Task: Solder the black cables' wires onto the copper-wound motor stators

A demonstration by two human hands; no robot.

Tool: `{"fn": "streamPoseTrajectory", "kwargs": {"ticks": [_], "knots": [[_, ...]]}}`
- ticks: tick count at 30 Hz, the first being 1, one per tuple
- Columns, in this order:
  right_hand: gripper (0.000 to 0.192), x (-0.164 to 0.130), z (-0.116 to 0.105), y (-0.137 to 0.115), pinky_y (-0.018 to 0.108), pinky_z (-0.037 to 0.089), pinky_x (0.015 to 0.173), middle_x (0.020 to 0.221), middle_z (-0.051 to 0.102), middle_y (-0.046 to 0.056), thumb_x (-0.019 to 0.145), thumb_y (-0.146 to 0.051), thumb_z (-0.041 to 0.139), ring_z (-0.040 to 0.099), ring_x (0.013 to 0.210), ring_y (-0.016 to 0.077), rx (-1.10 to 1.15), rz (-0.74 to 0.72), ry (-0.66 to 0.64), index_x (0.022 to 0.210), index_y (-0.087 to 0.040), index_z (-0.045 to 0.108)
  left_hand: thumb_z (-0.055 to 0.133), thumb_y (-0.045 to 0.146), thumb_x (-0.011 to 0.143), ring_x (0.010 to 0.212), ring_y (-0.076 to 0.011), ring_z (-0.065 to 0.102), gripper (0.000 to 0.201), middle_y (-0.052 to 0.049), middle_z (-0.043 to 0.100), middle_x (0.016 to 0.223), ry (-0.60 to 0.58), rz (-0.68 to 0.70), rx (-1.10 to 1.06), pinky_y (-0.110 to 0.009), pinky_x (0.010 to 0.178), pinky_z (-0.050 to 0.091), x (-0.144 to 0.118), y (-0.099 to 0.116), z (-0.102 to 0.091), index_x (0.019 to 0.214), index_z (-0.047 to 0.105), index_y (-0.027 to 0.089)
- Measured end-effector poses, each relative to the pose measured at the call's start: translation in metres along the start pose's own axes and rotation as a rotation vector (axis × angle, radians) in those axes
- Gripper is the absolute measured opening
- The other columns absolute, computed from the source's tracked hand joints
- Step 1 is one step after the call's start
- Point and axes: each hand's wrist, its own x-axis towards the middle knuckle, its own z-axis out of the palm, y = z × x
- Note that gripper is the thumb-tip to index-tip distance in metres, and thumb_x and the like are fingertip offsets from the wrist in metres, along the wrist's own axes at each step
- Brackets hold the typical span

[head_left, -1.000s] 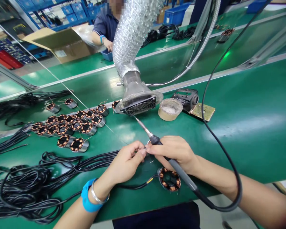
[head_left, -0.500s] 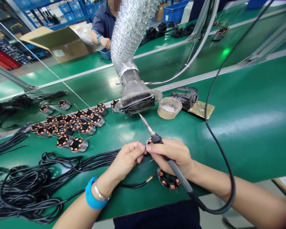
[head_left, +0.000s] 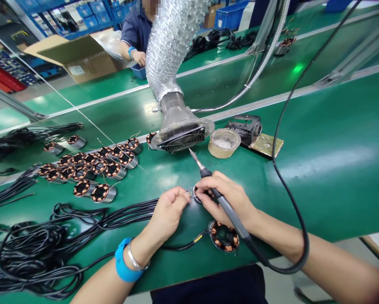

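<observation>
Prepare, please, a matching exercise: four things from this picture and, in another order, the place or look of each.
1. Iron
2. Carton
3. Fan
4. Tub

A. At the lower end of the hose
B. In the right hand
C. Round and cream-coloured
D. Brown, with open flaps

Pairs: 1-B, 2-D, 3-A, 4-C
</observation>
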Motion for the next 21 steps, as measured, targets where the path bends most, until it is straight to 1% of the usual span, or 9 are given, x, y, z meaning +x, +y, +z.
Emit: {"fn": "streamPoseTrajectory", "kwargs": {"ticks": [4, 8, 12, 14, 17, 19, 21], "knots": [[0.026, -0.001, 0.001, 0.001, 0.029, 0.051, 0.065, 0.088, 0.068, 0.003, 0.084, -0.007, 0.055, 0.052, 0.067, 0.0151, -0.035, -0.024, 0.045, 0.106, -0.02, 0.057, 0.058, 0.037, 0.079, 0.041, -0.0042, 0.016, 0.023, 0.012, 0.025, 0.047, 0.053, 0.025, 0.039, -0.02, 0.042, 0.013, 0.004, 0.0, 0.001, 0.068, 0.048, 0.018], [0.029, -0.003, -0.002, 0.0, 0.03, 0.053, 0.067, 0.087, 0.069, 0.003, 0.083, -0.007, 0.057, 0.055, 0.069, 0.0158, -0.018, -0.032, 0.041, 0.109, -0.02, 0.058, 0.054, 0.034, 0.079, 0.04, -0.0048, 0.016, 0.019, 0.012, 0.024, 0.047, 0.059, 0.038, 0.074, -0.021, 0.042, 0.013, 0.004, 0.0, 0.001, 0.068, 0.047, 0.019], [0.029, -0.003, -0.009, -0.007, 0.031, 0.054, 0.067, 0.09, 0.071, 0.004, 0.086, -0.007, 0.056, 0.057, 0.07, 0.0155, -0.001, -0.026, 0.065, 0.111, -0.021, 0.061, 0.051, 0.033, 0.078, 0.04, -0.0054, 0.018, 0.018, 0.012, 0.025, 0.046, 0.07, 0.052, 0.12, -0.021, 0.043, 0.014, 0.003, 0.0, 0.002, 0.068, 0.048, 0.019], [0.035, -0.003, -0.016, -0.013, 0.03, 0.054, 0.067, 0.09, 0.073, 0.003, 0.088, -0.005, 0.054, 0.06, 0.072, 0.0151, 0.032, 0.006, 0.088, 0.119, -0.022, 0.06, 0.05, 0.032, 0.078, 0.04, -0.0057, 0.018, 0.017, 0.012, 0.026, 0.046, 0.079, 0.051, 0.13, -0.021, 0.043, 0.015, 0.004, -0.001, 0.002, 0.067, 0.048, 0.019], [0.045, -0.008, -0.028, -0.021, 0.03, 0.053, 0.065, 0.084, 0.072, 0.001, 0.09, -0.01, 0.055, 0.063, 0.071, 0.0159, 0.074, 0.11, 0.133, 0.132, -0.025, 0.054, 0.048, 0.031, 0.077, 0.041, -0.0059, 0.017, 0.015, 0.012, 0.025, 0.047, 0.087, 0.049, 0.134, -0.022, 0.044, 0.015, 0.004, -0.002, 0.002, 0.067, 0.047, 0.02], [0.041, -0.014, -0.035, -0.024, 0.032, 0.052, 0.062, 0.083, 0.069, 0.003, 0.09, -0.016, 0.057, 0.062, 0.071, 0.0173, 0.097, 0.149, 0.178, 0.13, -0.026, 0.058, 0.048, 0.03, 0.077, 0.041, -0.0061, 0.017, 0.015, 0.011, 0.025, 0.047, 0.089, 0.052, 0.137, -0.021, 0.044, 0.015, 0.005, -0.002, 0.002, 0.067, 0.048, 0.02], [0.032, -0.019, -0.039, -0.025, 0.032, 0.048, 0.058, 0.082, 0.066, 0.004, 0.089, -0.02, 0.058, 0.06, 0.068, 0.0176, 0.136, 0.169, 0.223, 0.12, -0.025, 0.066, 0.048, 0.03, 0.077, 0.042, -0.0062, 0.017, 0.015, 0.011, 0.025, 0.047, 0.091, 0.053, 0.144, -0.021, 0.044, 0.015, 0.005, -0.002, 0.002, 0.067, 0.048, 0.02]]}}
